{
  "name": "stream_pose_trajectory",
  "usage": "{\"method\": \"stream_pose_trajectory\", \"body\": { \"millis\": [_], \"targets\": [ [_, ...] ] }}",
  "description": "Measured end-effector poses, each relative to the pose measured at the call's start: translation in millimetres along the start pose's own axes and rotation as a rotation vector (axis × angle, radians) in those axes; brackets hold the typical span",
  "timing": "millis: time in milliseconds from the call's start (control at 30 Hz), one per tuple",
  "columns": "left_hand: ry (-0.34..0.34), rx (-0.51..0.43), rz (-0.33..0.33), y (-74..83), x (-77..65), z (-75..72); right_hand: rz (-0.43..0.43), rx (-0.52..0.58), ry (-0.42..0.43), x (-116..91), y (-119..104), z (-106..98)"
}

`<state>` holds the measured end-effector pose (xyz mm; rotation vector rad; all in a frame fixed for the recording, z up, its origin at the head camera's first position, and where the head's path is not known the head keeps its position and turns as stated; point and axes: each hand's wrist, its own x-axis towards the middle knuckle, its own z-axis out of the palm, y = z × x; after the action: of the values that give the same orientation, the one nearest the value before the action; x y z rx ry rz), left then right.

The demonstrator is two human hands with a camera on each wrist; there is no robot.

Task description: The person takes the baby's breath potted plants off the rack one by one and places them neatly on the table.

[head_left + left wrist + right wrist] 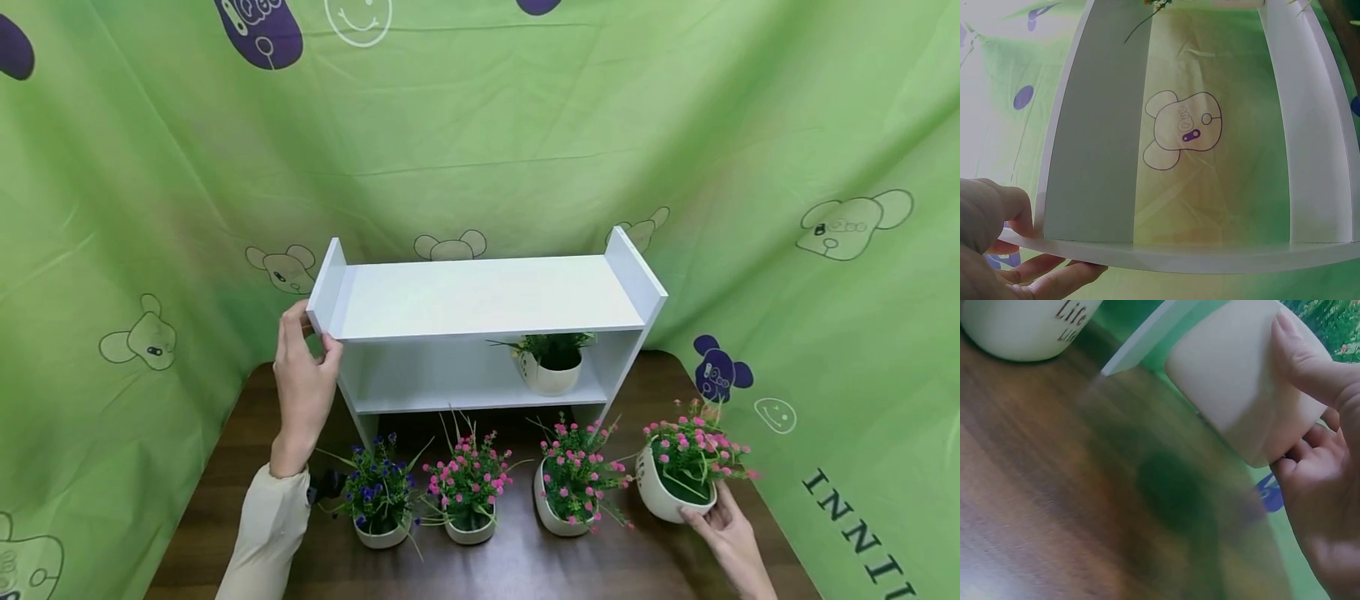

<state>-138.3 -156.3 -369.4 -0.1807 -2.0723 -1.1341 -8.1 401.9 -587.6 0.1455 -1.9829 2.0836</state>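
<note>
My left hand (306,387) grips the front left edge of a white two-tier shelf (480,296), thumb and fingers on either side of the side board, as the left wrist view of the shelf (1210,258) confirms. On the right, my right hand (726,537) holds a potted plant with pink flowers (663,492) by its white pot. The right wrist view has that pot (1229,375) tilted and raised off the table, thumb on its side and fingers beneath. One green plant in a white pot (551,375) stands on the shelf's lower tier, towards the right.
Before the shelf, on the brown table (525,575), stand a blue-flowered potted plant (382,500), a pink-flowered one (470,492) and another pink one (566,483). A green printed cloth (480,125) hangs behind and at both sides.
</note>
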Motion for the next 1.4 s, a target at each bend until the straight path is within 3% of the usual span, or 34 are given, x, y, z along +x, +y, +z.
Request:
{"method": "stream_pose_trajectory", "body": {
  "millis": [667,1033,1400],
  "targets": [
    [0.006,0.051,-0.004,-1.4,-1.0,-0.2,0.093,-0.01,-0.015,-6,39,7],
    [0.013,0.03,-0.006,-0.2,-0.3,1.8,0.104,0.019,-0.075,-4,47,-13],
    [-0.004,0.053,-0.009,-0.1,1.2,0.3,0.248,-0.006,-0.131,2,44,-26]
  ]
}}
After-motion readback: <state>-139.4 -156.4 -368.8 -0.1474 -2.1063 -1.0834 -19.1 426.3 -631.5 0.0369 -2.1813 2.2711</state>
